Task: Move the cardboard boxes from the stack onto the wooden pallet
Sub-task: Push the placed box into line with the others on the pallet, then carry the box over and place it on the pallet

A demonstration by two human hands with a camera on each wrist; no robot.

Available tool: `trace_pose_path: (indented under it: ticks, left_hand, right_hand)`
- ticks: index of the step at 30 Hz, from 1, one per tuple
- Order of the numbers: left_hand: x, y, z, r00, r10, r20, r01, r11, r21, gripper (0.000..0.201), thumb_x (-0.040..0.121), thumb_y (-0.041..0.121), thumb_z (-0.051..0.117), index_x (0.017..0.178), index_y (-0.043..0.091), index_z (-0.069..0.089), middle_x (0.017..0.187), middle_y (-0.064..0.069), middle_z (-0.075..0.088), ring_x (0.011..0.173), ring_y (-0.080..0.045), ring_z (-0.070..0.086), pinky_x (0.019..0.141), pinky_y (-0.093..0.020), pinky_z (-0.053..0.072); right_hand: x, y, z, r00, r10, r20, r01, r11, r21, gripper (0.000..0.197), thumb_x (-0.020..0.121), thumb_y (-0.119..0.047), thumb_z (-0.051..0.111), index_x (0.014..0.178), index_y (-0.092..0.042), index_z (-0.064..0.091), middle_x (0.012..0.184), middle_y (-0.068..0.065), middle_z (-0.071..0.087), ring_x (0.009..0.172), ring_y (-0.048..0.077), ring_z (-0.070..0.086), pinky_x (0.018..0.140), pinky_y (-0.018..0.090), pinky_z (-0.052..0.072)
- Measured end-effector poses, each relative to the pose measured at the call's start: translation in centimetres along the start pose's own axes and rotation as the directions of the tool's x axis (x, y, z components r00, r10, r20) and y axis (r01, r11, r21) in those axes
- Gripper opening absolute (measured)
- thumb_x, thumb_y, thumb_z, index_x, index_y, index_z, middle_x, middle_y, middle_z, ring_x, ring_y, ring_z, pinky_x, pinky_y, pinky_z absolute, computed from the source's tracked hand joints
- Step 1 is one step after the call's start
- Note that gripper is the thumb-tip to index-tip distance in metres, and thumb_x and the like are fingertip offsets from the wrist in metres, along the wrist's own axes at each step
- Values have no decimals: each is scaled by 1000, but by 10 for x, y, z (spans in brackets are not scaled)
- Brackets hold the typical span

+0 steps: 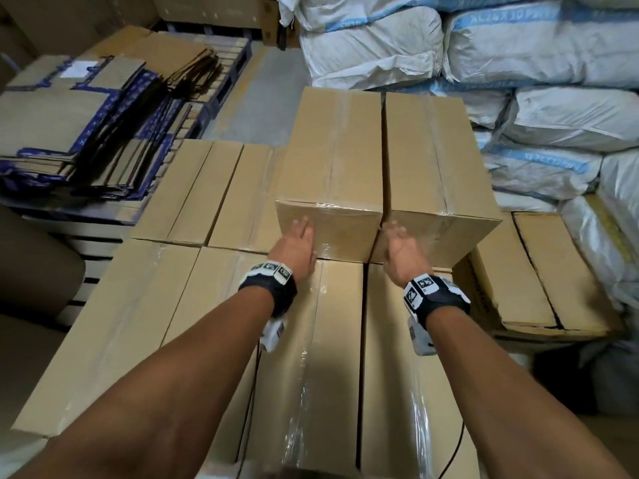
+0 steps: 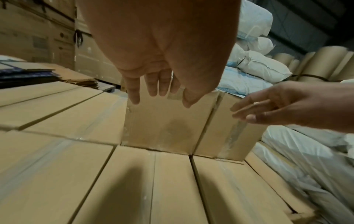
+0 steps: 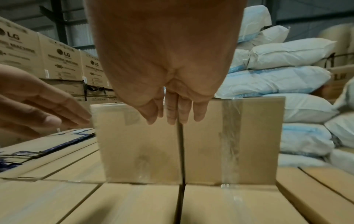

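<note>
Two taped cardboard boxes stand side by side on a lower layer of boxes [image 1: 311,357]. The left upper box [image 1: 332,160] [image 2: 162,128] [image 3: 138,148] and the right upper box [image 1: 435,157] [image 2: 226,136] [image 3: 210,144] touch along a dark seam. My left hand [image 1: 299,240] [image 2: 161,91] [image 3: 47,109] reaches with straight fingers to the near face of the left box, close to its left edge. My right hand [image 1: 397,240] [image 3: 172,112] [image 2: 268,109] is stretched out at the seam, fingers straight and slightly spread. Neither hand holds anything.
White woven sacks [image 1: 518,63] are piled high behind and to the right. Flattened cartons with blue print [image 1: 86,133] lie on slatted pallets [image 1: 228,70] at the left. Another box [image 1: 539,271] sits lower at the right. Large printed cartons [image 3: 57,60] stand far left.
</note>
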State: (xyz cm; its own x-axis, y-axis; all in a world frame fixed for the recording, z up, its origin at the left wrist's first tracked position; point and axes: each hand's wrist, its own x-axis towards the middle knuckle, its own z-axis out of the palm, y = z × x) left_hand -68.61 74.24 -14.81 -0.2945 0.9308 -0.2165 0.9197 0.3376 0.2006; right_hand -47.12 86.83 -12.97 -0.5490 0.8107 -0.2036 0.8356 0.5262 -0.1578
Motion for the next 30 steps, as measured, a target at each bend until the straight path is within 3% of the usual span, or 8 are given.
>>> trace_pose_path:
  ticks: [2,5,10,12,16,20,24,30]
  left_hand:
    - [-37,6,8,1000,-3,2,4,990,-141,60,104,25,51,158,9,29,159,-17,38,138,-38,49,110,-51,47]
    - [-99,15,26,1000,21,8,-18,967,-255,54,103,22,52,154,11,40,154,-13,47,136,-33,51,115,-43,42]
    - [-215,33,72,995,45,89,-6,918,-396,47,104,24,51,150,17,50,153,-7,51,137,-26,51,115,-33,38]
    - [-261,39,92,989,51,142,16,898,-439,42,105,24,51,146,18,56,150,-5,54,136,-26,53,114,-33,39]
    - [-348,52,126,962,169,213,-66,905,-421,41,105,27,52,144,16,58,149,-8,56,136,-27,53,116,-34,37]
    - [-424,69,144,891,318,325,-200,916,-348,51,103,33,45,147,8,55,149,-16,56,136,-34,52,115,-37,36]
    - [-483,87,166,815,435,382,-287,876,-387,60,94,41,44,145,12,58,148,-11,59,135,-31,54,115,-35,38]
    - [-538,140,185,648,631,426,-512,775,-370,48,98,40,51,139,19,63,141,-4,64,129,-27,59,109,-34,43]
  right_hand:
    - [-38,-3,13,1000,-3,-17,6,989,146,50,103,-13,58,152,-17,45,135,20,62,116,37,65,96,44,55]
    - [-116,-8,45,999,-13,-42,24,964,264,41,102,-18,58,143,-23,57,106,16,74,92,33,71,82,39,59]
    - [-265,-19,98,986,140,86,-164,890,425,30,101,-31,55,129,-37,60,108,4,77,96,27,72,85,43,61]
    - [-323,-23,111,975,197,106,-223,864,451,29,100,-34,55,128,-36,62,109,3,77,100,28,71,86,43,59]
    - [-429,-33,137,944,310,113,-326,819,472,30,98,-37,61,128,-33,64,112,-3,76,105,24,68,84,37,56]
    - [-528,-43,173,877,454,156,-467,731,497,36,92,-38,68,128,-34,63,111,-10,76,108,21,69,88,38,57]
    - [-618,-46,202,798,572,189,-576,634,516,36,92,-43,72,126,-36,63,107,-14,76,105,18,70,90,39,58]
    - [-743,-35,226,628,750,208,-700,428,572,31,92,-47,69,121,-38,63,98,-21,72,98,12,69,89,39,59]
